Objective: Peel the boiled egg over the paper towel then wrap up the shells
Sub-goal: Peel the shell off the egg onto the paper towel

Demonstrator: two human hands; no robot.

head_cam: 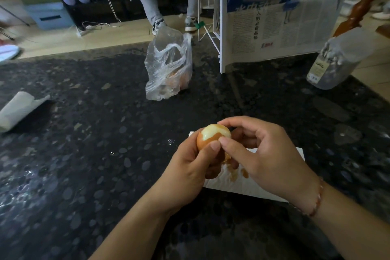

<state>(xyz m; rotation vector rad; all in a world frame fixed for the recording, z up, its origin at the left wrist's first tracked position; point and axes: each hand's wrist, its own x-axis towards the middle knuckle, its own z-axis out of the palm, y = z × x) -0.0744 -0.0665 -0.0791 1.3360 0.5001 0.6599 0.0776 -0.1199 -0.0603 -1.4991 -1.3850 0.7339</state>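
- Much of the view was taken up by the dark speckled counter (88, 154), on which a white paper towel (242, 186) was laid flat beneath both hands.
- Near the counter's far edge, a clear plastic bag (168, 69) was seen with orange-brown shapes inside; whether these were more eggs could not be told.
- At the left edge, a roll of paper (19, 110) was cut off by the frame.
- The left hand (190, 173) was curled round the egg (212, 136), gripping it from below over the towel.
- The right hand (263, 154) was bent over the egg, thumb and forefinger pinching at the shell's edge.
- About the top third of the egg was bared; brown shell remained below.
- Peeling would be judged best done by lifting at the torn edge and keeping the egg above the towel.
- A few shell pieces (234, 173) were noted on the towel; others may have been hidden under the hands.
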